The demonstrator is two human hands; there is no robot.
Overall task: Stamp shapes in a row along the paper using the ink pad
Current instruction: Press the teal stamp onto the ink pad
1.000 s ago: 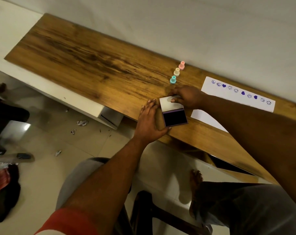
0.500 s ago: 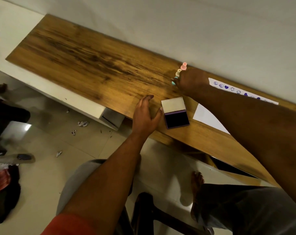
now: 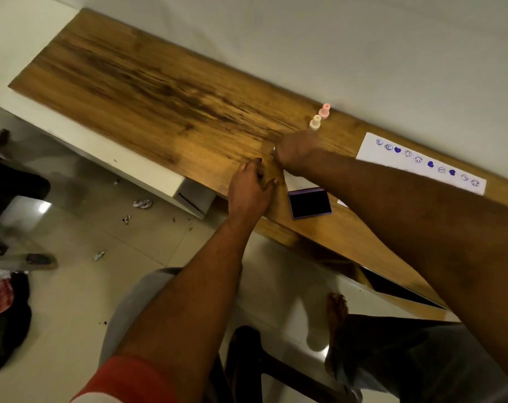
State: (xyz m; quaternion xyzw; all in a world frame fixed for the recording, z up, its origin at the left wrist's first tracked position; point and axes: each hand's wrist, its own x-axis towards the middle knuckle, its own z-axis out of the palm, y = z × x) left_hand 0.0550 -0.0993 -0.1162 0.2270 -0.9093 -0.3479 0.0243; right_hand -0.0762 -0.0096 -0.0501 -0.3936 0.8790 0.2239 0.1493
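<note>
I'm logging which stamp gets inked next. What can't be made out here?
Head view only.
Whether the right hand holds anything: its own back hides the grip.
Lid of the open purple ink pad: the right forearm covers most.
The plain white sheet: forearm hides all but a corner.
On the white paper strip, the round prints: too small to read.

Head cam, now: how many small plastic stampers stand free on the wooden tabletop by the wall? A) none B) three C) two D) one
C: only the pink plastic stamper and the cream plastic stamper stand upright there, side by side on the wooden tabletop.
</note>
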